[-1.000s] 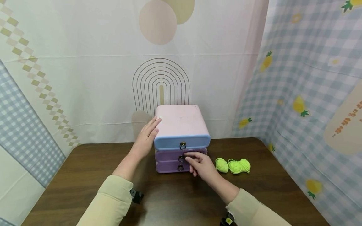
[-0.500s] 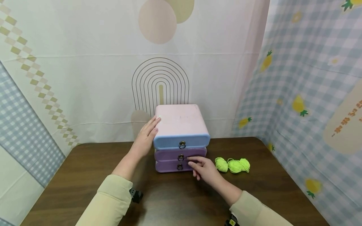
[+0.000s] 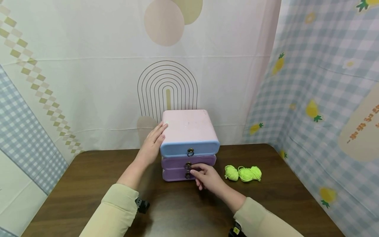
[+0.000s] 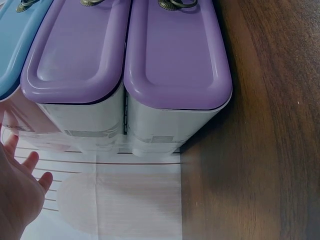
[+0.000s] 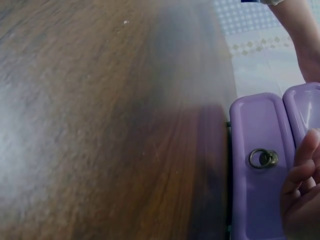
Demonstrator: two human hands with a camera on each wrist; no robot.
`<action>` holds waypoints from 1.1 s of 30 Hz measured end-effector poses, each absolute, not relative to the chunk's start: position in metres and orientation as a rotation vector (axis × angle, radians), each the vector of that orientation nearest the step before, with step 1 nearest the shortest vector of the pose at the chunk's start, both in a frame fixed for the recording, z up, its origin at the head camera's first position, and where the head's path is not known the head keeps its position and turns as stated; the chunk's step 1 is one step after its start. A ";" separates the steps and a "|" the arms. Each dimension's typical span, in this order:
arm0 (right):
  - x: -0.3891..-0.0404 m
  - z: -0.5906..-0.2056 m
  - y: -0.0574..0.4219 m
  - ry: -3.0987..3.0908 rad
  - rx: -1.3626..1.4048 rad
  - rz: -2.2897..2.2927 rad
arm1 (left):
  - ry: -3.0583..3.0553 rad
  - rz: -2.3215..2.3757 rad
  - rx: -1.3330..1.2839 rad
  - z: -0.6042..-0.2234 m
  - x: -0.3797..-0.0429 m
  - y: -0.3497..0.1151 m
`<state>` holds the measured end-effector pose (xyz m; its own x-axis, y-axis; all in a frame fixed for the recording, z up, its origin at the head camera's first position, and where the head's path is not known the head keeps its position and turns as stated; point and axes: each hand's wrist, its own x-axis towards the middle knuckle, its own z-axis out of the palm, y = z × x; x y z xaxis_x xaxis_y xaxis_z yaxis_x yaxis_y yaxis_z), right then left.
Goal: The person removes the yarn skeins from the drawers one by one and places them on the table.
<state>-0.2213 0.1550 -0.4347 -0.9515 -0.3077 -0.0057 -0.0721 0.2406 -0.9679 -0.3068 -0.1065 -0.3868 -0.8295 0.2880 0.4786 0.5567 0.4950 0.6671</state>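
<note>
A small chest of three stacked drawers stands on the table, with a pink top (image 3: 189, 125), a blue top drawer (image 3: 177, 149) and two purple drawers below, the middle one (image 3: 174, 162) and the bottom one (image 3: 173, 175). Each front bears a bronze ring pull. My left hand (image 3: 150, 144) rests against the chest's upper left side, fingers extended onto the top edge. My right hand (image 3: 208, 177) is at the middle drawer, thumb and index finger pinching at its ring pull (image 3: 188, 167). In the right wrist view, the bottom ring pull (image 5: 263, 158) hangs free beside the curled fingers.
Bright yellow-green yarn bundles (image 3: 243, 173) lie to the right of the chest on the dark wooden table (image 3: 112, 204). A patterned cloth (image 3: 97, 92) hangs right behind the table, and a checked cloth (image 3: 319, 92) closes off the right side.
My right hand drew back a little to the right from the middle ring pull, then came back left to it. My left hand has stayed on the chest. The drawers look unmoved.
</note>
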 end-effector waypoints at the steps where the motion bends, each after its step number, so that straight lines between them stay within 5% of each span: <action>1: -0.221 -0.434 0.153 2.314 -0.361 -1.784 | -2.437 -1.255 -0.712 -0.387 -0.307 -0.106; 33: -0.220 -0.450 0.158 2.390 -0.334 -1.737 | -2.431 -1.255 -0.702 -0.387 -0.305 -0.105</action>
<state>-0.2200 0.1583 -0.4498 -0.9608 -0.2772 -0.0047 -0.0810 0.2972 -0.9514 -0.3049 -0.1052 -0.3868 -0.8299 0.2784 0.4836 0.5554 0.4948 0.6683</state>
